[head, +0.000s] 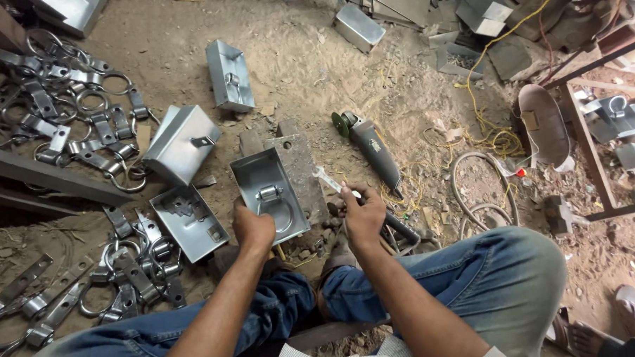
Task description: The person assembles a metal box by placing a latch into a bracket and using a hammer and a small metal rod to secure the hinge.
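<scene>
Two hands: left hand (252,228) clamped on the near edge of the metal tray (269,194); right hand (363,213) closed round a spanner (329,180).
Tray: on a stone block (299,168) — ring latch (270,194) already seated inside.
Beyond: angle grinder (373,147) lying idle — similar trays (182,144) lie finished nearby; loose ring brackets (69,110) remain.
</scene>
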